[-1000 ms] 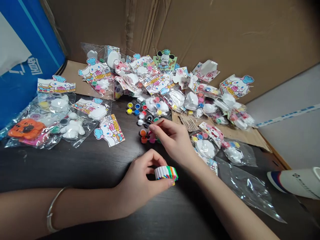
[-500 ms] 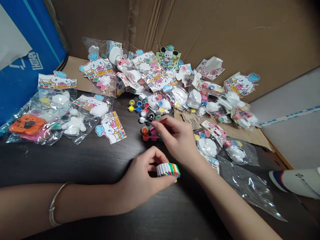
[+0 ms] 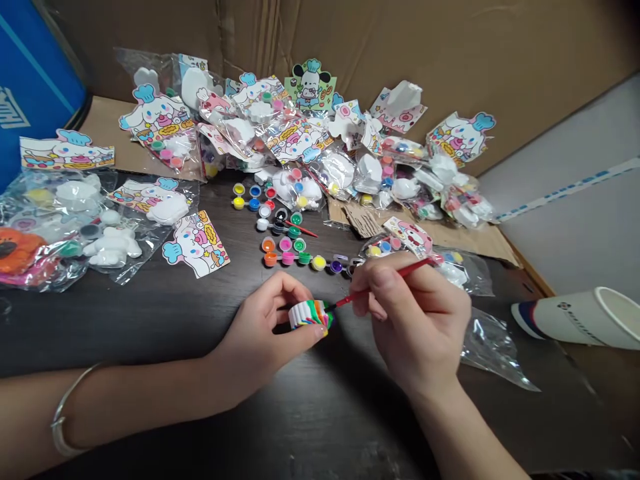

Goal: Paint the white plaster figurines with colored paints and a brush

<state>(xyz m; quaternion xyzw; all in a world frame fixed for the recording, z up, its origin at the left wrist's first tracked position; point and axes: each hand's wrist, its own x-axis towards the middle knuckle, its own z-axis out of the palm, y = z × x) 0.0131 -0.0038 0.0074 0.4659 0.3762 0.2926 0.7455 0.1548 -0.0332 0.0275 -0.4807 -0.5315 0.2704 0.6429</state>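
My left hand [image 3: 263, 340] grips a small plaster cupcake [image 3: 309, 315] between fingers and thumb. Its ridged side is painted in rainbow stripes, and part of it stays white. My right hand [image 3: 413, 313] holds a red-handled paintbrush [image 3: 385, 283], whose dark tip touches or nearly touches the striped side. Just beyond both hands lie strips of small open paint pots [image 3: 285, 250] in many colours. A second red-handled brush [image 3: 303, 231] rests among them.
Plastic bags of white plaster figures, paint pots and cartoon cards [image 3: 300, 140] are heaped along the dark table's back. Cardboard [image 3: 400, 40] walls the back, a blue bag [image 3: 35, 100] stands left, and a paper cup [image 3: 575, 317] lies on its side at right.
My right hand has moved from above the paint pots to the cupcake, bringing the brush tip to its side. The view has shifted, so everything on the table sits further left.
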